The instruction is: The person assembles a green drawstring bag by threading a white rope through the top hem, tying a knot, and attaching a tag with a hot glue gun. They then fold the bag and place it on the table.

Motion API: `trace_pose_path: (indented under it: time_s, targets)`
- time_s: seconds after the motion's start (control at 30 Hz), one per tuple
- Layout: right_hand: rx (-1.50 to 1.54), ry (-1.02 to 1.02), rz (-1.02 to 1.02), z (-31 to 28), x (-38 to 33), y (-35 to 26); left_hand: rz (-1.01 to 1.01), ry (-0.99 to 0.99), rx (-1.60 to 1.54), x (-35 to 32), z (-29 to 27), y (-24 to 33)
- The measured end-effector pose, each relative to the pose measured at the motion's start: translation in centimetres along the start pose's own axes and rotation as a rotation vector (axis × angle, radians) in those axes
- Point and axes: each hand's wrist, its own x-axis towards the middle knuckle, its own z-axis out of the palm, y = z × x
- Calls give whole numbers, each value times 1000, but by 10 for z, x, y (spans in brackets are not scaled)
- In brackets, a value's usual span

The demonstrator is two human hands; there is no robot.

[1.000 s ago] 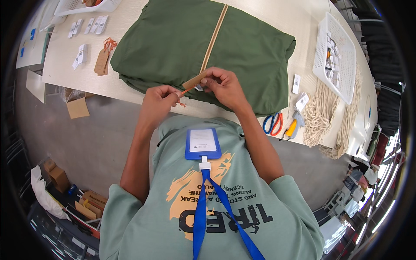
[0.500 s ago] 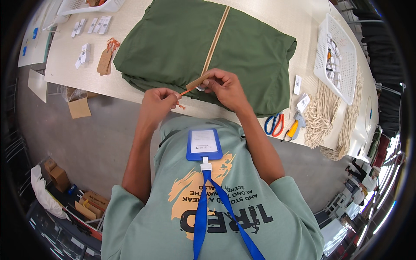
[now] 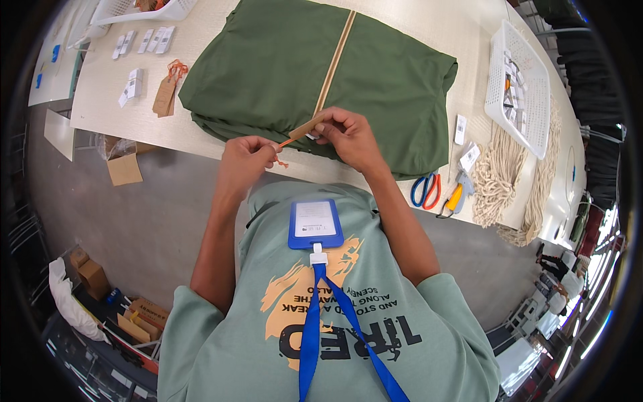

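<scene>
A brown cardboard hang tag (image 3: 305, 128) is pinched between the thumb and fingers of my right hand (image 3: 351, 139). From its end an orange string (image 3: 287, 142) runs to my left hand (image 3: 246, 163), whose closed fingertips grip it; a loose end dangles below. Both hands are at the near edge of a folded dark green garment (image 3: 281, 60) with a tan stripe down its middle. A bit of white label shows beneath the tag, mostly covered by my right fingers.
More brown tags with orange strings (image 3: 165, 95) lie left of the garment, near small stacks of white labels (image 3: 132, 87). To the right are scissors (image 3: 425, 191), a grey-and-yellow tagging gun (image 3: 457, 195), bundled cream cords (image 3: 499, 174) and a white basket (image 3: 494, 87) holding labels.
The view has shifted slightly, so things on the table appear a little displaced. Both hands keep the same grip on the tag and its string.
</scene>
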Motion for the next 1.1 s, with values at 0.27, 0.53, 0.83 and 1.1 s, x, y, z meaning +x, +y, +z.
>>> trace_pose_path:
  time_s: [0.27, 0.53, 0.83, 1.1]
  targets:
    - [-104, 9, -8, 3, 1, 9, 63, 21, -53, 3, 3, -3]
    - [-436, 101, -248, 13, -2, 4, 62, 70, -94, 16, 7, -8]
    - [-583, 130, -375, 19, -1, 1, -28, 21, -348, 15, 4, -16]
    - [-895, 132, -357, 26, -6, -8, 534, 359, 453, 14, 14, -4]
